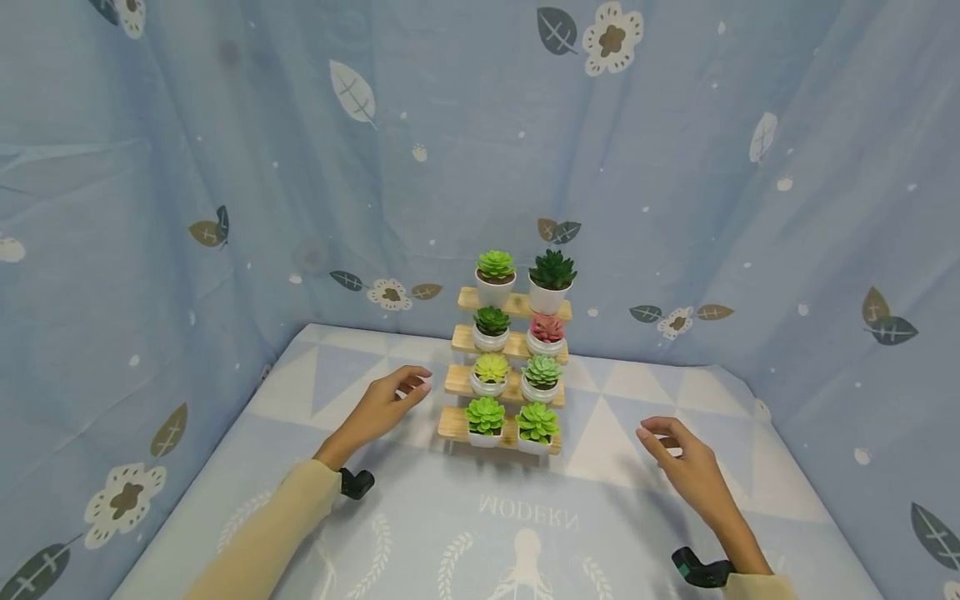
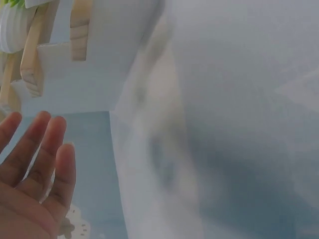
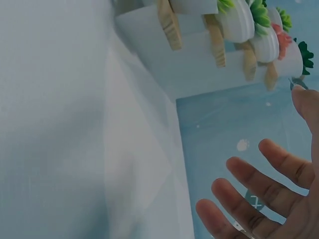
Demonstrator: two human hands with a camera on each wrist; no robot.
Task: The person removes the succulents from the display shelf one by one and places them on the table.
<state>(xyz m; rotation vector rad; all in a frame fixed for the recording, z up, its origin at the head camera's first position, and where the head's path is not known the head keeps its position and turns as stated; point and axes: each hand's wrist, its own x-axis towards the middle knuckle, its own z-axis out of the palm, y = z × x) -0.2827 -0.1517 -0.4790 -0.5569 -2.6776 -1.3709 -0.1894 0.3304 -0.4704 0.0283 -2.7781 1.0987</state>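
A tiered wooden plant stand [image 1: 456,423] rises in the middle of the table, with two small potted succulents on each step. A light green one [image 1: 496,267] and a dark green one [image 1: 552,271] stand on top; a red one [image 1: 547,329] sits on the step below. Left of the stand, my left hand [image 1: 386,402] hovers with loosely bent fingers, holding nothing. My right hand [image 1: 686,462] is raised to the right of the stand, farther from it, and is likewise free of any object. Both wrist views show spread fingers near the step ends.
The table [image 1: 420,517] has a pale cloth with triangles and the word MODERN. A blue curtain [image 1: 450,167] with leaf and flower prints hangs close behind the stand and along both sides. A dark strap device [image 1: 356,483] is on my left wrist.
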